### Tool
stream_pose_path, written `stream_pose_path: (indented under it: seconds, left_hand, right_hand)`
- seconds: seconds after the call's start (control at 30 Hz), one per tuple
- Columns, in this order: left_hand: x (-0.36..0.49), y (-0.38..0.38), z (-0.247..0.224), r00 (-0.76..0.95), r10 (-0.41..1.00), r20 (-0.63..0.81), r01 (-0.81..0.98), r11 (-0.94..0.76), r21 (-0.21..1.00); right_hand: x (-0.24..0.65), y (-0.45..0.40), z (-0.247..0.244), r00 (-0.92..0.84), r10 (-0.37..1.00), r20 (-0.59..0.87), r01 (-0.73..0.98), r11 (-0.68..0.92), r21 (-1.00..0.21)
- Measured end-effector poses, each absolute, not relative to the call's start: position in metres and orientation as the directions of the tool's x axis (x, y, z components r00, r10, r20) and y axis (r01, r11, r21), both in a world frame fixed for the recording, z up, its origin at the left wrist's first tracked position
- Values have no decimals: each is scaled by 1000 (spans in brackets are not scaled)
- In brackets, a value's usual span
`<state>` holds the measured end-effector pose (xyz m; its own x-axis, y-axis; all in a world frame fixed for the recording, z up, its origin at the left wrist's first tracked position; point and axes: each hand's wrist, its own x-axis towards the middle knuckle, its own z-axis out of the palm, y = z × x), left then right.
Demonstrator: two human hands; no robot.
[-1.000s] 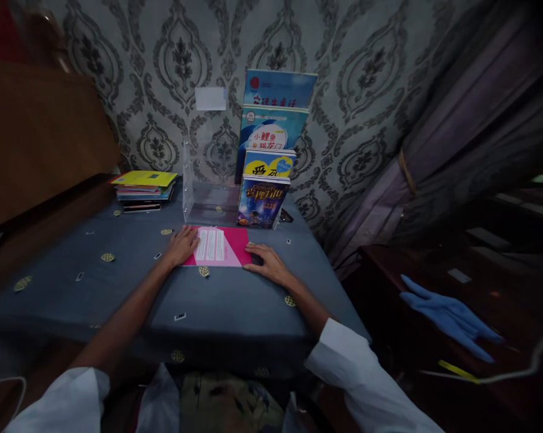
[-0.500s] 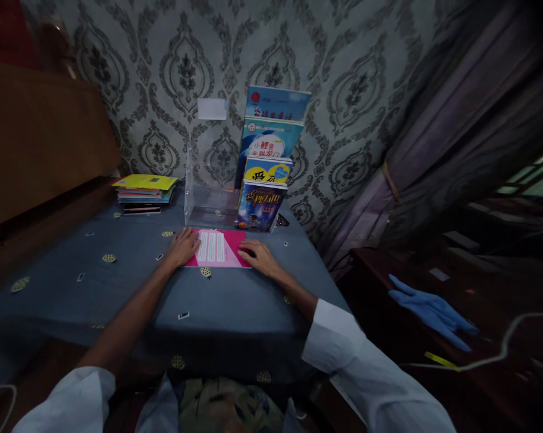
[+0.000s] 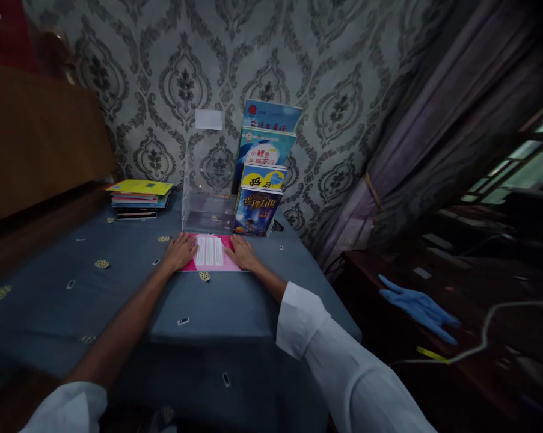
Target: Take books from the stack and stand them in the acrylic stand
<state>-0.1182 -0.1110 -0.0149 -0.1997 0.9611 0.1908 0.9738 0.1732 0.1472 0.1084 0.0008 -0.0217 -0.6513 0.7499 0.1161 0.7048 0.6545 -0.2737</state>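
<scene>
Near the middle of the cloth-covered table [image 3: 226, 300], a pink booklet [image 3: 210, 251] is laid flat, its pale printed panels turned upward. Its left end is covered by the left hand [image 3: 180, 251], which is placed palm down, unclenched, with the fingers spread and pointed away from the person. The other end is covered by the right hand [image 3: 243, 252], also lowered palm down and unclenched, its thumb reached inward over the cover; whether the booklet's far edge is gripped by its fingers cannot be told. At twelve o'clock from the booklet, just beyond it, a clear plastic stand [image 3: 187, 204] is set, and above it a white card [image 3: 208, 119] is seen against the patterned wall [image 3: 185, 66]. At one o'clock, a row of upright books [image 3: 257, 210] is stepped from low in front to tall behind, with a dark blue cover foremost. At ten o'clock, a flat stack of books [image 3: 140, 187] is topped by a yellow one. At two o'clock, well apart, a purplish curtain [image 3: 343, 222] is gathered by a tie. At three o'clock, on a dark side table [image 3: 365, 264], a blue glove [image 3: 420, 308] is laid near a pale cable [image 3: 485, 331].
</scene>
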Motion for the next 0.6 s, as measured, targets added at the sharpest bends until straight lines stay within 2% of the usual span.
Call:
stream_pose_path:
  seconds: [0.17,0.6]
  left_hand:
    - [-119,-110,-15,-200,962,185,973,172,155]
    - [-122,-112,-14,-188,966,179,972,156,177]
  right_hand:
    - [134,-9,-15,-601,795,87,759,601,-249]
    - [165,-75,-9,-648,756,96,728,651,-212]
